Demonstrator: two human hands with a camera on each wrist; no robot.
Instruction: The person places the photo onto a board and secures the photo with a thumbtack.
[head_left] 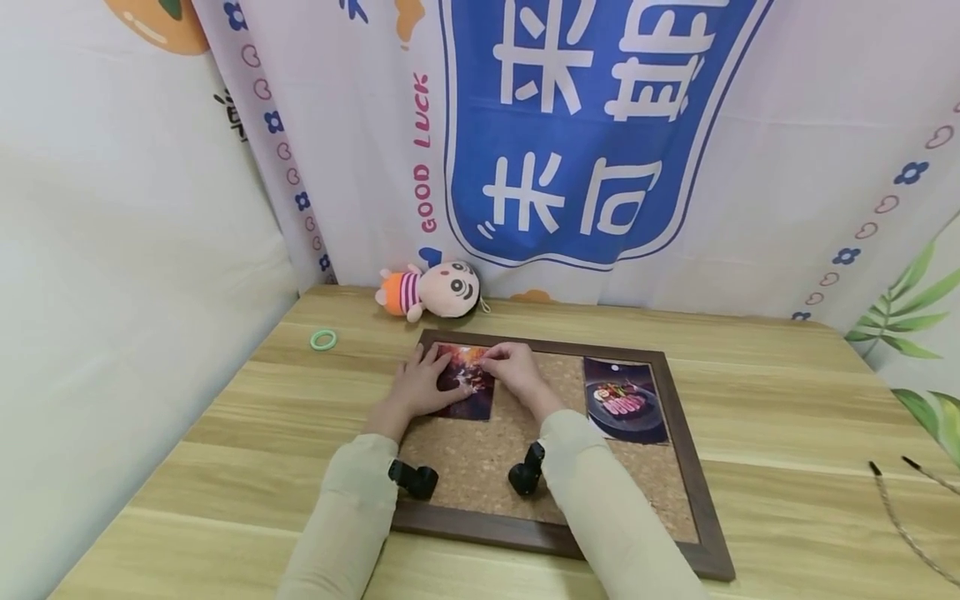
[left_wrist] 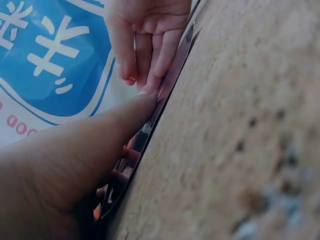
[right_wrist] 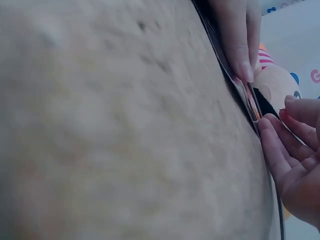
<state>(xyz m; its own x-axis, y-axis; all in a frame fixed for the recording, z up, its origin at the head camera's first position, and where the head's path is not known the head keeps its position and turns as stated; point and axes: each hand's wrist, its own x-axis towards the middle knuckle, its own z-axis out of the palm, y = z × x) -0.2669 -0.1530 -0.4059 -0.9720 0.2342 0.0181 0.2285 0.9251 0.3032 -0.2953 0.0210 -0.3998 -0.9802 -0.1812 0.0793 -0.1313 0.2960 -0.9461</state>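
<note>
A dark food photo (head_left: pixel 474 407) with orange tones lies at the upper left of a framed cork board (head_left: pixel 465 467). My left hand (head_left: pixel 420 385) presses on this photo with fingers spread and thumb stretched across it. At the photo's upper right, my right hand (head_left: pixel 516 371) pinches a small red pin (right_wrist: pixel 283 109) between thumb and index finger; most of the pin is hidden. The other right fingers touch the photo's edge. In the left wrist view, the left thumb (left_wrist: pixel 115 120) reaches close to the right fingertips.
A second photo (head_left: pixel 626 402), of sliced meat on a dark plate, is on the board's right side with a white round pin at its top. Behind the board lies a plush doll (head_left: pixel 438 290). A green ring (head_left: pixel 323 340) sits left, and cords (head_left: pixel 900 521) lie at right.
</note>
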